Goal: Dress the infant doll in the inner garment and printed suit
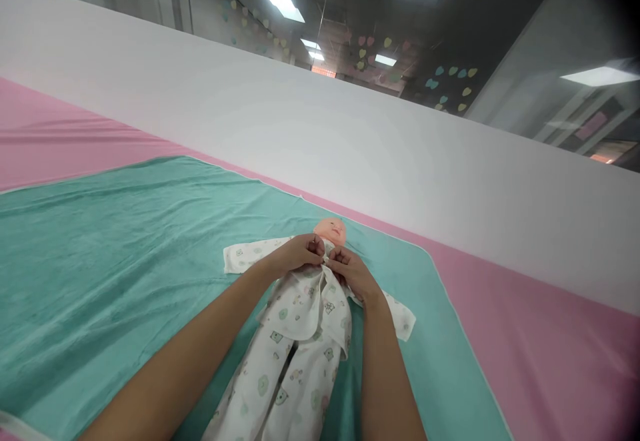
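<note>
A baby doll [331,229] lies on its back, its head toward the white wall. It wears a white printed jacket [295,304] with long sleeves spread out to both sides, and matching trousers [270,381]. At the doll's upper chest, my left hand [301,251] pinches the front edge of the jacket. Close beside it, my right hand [354,273] pinches the other front edge just below the neck. Both hands are closed, with fingertips nearly meeting at the opening. Below them the jacket front parts slightly. Whatever fastener lies between the fingers is too small to make out.
Under the doll spreads a teal blanket [100,261] with a pale edge, over a pink sheet [540,321]. Behind stands a low white wall [350,141], with glass above it carrying heart-shaped stickers [453,72] and reflecting ceiling lights.
</note>
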Tool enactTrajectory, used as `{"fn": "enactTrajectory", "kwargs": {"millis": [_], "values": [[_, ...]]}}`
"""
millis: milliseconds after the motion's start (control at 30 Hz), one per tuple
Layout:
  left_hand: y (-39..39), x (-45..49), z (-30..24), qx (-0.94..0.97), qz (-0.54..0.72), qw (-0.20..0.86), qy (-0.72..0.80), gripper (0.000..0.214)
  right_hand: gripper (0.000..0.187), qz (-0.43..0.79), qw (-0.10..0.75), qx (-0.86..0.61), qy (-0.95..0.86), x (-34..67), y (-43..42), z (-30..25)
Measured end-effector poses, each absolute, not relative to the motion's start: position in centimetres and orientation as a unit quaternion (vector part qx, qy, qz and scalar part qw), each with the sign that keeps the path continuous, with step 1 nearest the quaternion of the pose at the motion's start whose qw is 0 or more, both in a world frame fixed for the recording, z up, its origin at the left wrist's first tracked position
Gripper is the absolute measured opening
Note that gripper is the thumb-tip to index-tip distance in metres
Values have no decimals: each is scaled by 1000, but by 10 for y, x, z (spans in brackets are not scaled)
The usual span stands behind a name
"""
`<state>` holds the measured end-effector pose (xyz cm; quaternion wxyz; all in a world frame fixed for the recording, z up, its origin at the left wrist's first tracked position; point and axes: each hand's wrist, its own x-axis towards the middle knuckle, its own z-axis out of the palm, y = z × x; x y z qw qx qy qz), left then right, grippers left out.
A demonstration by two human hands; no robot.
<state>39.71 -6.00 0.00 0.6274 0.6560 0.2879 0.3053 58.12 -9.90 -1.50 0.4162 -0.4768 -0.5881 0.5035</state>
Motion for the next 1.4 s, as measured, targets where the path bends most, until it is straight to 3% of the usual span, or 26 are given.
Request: {"fn": "enactTrajectory", "kwargs": {"millis": [400,600,767,867,1000,1133,1400], "values": [[-61,396,-1,685,309,596,284,25,33,495,408,-489,-590,577,-104,-12],[-89,396,-20,715,404,456,342,17,31,387,460,-530,-598,566,-140,-28],[-115,385,-29,780,410,366,300,14,46,319,492,-564,-581,548,-185,-43],[-122,380,-30,825,389,294,285,17,49,181,523,-590,-588,533,-203,-47],[-127,374,-30,873,346,210,273,23,22,-19,527,-606,-595,517,-219,-55],[-129,374,-32,895,326,142,269,22,16,51,485,-650,-582,514,-220,-54],[-139,389,-35,870,353,116,325,7,30,149,502,-689,-501,525,-191,-45]]}}
